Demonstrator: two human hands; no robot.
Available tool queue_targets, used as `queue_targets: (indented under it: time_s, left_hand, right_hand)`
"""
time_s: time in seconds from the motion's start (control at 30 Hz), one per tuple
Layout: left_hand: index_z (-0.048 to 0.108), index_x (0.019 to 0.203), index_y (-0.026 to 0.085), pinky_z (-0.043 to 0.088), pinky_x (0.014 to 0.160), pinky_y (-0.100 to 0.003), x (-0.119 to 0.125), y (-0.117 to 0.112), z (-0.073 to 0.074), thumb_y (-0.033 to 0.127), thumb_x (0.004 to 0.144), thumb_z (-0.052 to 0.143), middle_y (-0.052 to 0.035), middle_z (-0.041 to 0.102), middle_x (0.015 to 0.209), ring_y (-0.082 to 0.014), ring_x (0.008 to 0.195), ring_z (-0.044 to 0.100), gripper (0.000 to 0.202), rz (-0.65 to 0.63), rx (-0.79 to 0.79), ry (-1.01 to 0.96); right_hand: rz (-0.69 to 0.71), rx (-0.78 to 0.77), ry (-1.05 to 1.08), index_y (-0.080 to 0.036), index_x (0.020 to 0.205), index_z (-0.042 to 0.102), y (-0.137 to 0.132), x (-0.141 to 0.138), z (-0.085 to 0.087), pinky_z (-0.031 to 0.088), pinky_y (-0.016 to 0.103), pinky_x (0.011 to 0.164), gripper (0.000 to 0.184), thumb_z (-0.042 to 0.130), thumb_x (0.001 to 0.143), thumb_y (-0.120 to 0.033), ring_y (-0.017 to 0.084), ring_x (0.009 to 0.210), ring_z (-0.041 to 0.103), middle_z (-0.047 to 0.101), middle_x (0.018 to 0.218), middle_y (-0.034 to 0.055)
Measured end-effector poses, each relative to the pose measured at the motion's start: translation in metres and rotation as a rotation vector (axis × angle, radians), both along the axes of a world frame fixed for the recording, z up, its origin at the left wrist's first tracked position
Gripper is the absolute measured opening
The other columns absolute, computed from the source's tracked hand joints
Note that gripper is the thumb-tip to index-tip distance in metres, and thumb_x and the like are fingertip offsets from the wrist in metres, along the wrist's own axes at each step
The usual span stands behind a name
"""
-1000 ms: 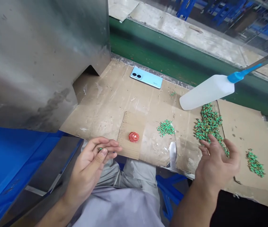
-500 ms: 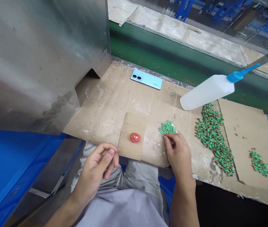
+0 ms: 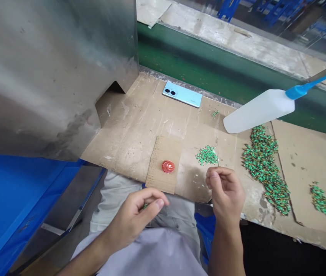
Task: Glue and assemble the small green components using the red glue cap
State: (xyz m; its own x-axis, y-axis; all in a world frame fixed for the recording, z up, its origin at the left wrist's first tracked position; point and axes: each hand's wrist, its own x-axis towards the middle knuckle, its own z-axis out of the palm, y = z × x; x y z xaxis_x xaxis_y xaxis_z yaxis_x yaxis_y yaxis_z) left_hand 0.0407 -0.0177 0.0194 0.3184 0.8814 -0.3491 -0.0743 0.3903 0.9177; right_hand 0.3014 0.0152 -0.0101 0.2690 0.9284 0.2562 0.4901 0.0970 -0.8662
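Note:
My left hand is over my lap, near the front edge of the table. Its fingers curl towards the thumb, and a bit of green shows inside them, like one of the small green pieces. My right hand hovers just in front of the small pile of green pieces, thumb and forefinger pinched together. Whatever is in that pinch is too small to make out. Between the hands, a glossy red blob sits on a strip of cardboard.
A larger heap of green and gold pieces spreads to the right, with another small pile beyond. A white bottle with blue nozzle leans at the back. A light-blue phone lies behind; a metal housing stands left.
My right hand has drawn back from the small pile towards me, still pinched. My left hand has shifted right and lower, nearer the cardboard strip's front edge. The view has moved slightly.

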Motion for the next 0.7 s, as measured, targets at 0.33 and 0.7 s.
queue_targets:
  time_s: [0.33, 0.7]
  left_hand:
    - [0.088, 0.099, 0.024, 0.061, 0.075, -0.034, 0.016, 0.007, 0.005, 0.038, 0.107, 0.065, -0.0002, 0.064, 0.058, -0.0223, 0.067, 0.069, 0.029, 0.029, 0.084, 0.032]
    - [0.086, 0.092, 0.018, 0.043, 0.056, -0.024, 0.008, 0.004, 0.005, 0.036, 0.099, 0.074, -0.0017, 0.069, 0.069, -0.0145, 0.061, 0.056, 0.023, 0.083, 0.128, 0.178]
  right_hand:
    - [0.421, -0.078, 0.431, -0.026, 0.109, 0.081, -0.024, -0.055, 0.01, 0.068, 0.031, 0.079, 0.012, 0.072, 0.106, -0.018, 0.021, 0.091, 0.08, 0.082, 0.097, 0.0056]
    - [0.63, 0.186, 0.143, -0.03, 0.126, 0.079, -0.025, -0.05, 0.003, 0.067, 0.039, 0.084, 0.04, 0.071, 0.099, -0.002, 0.024, 0.102, 0.078, 0.079, 0.116, 0.0095]
